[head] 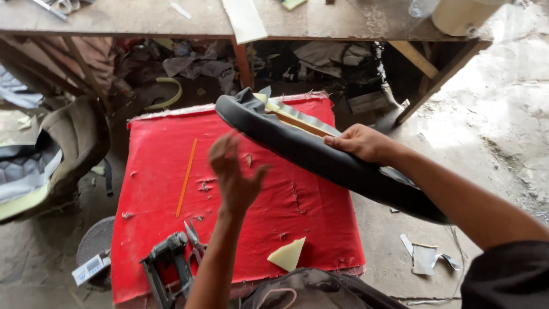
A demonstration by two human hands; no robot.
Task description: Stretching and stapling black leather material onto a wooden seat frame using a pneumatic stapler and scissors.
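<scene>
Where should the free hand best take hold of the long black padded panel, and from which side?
Probably at the raised far end of the black padded panel, coming from the left. The right hand grips its upper edge near the middle, so that end hangs unsupported over the red cushion. The rounded padded edge there faces the open left hand, which hovers close by.

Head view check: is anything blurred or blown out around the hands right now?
Head view: the left hand is smeared by motion blur above the red cloth; the right hand gripping the black padded piece is sharp; daylight overexposes the concrete floor at upper right; under the workbench lies deep shadow.
</scene>
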